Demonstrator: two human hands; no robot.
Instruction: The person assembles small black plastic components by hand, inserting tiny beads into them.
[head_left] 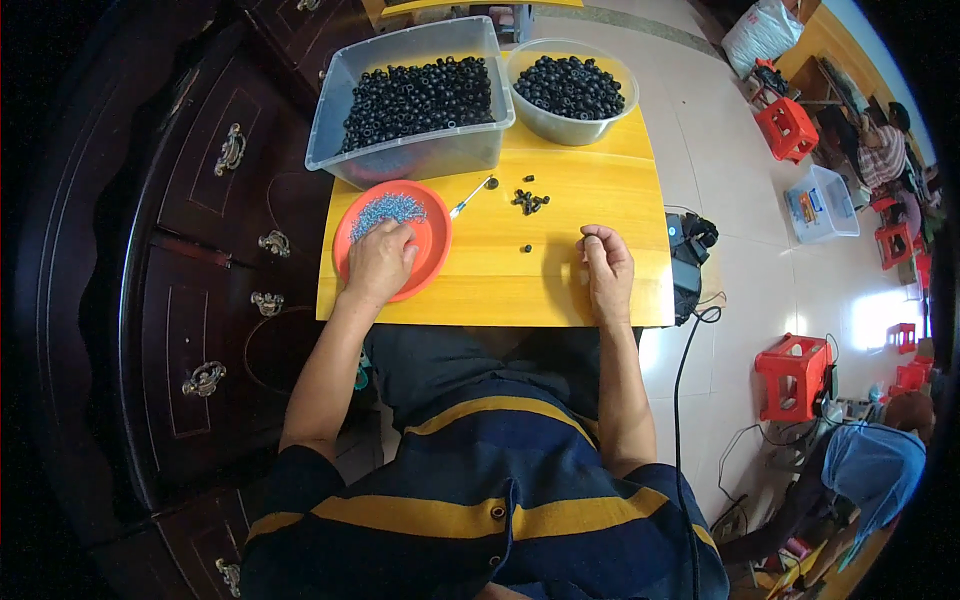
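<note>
My left hand (378,262) is over a round red plate (432,262), its fingers curled down at the edge of a heap of small bluish-silver pieces (388,212). Whether a piece is between those fingertips is hidden. Above the right side of the yellow tabletop (480,290), my right hand (607,268) is closed, thumb against fingers, with a small dark part (589,237) just showing at the tips. Between the hands lies one small black part (526,249). Farther back is a loose cluster of several black parts (530,203). A thin screwdriver-like tool (470,199) rests beside the plate.
A large clear bin (405,160) and a round clear tub (571,130), both filled with black ring-like parts, stand at the back. Dark drawers (215,250) line the left. A black cable (680,400) hangs right. Red stools (790,378) and other people are farther right.
</note>
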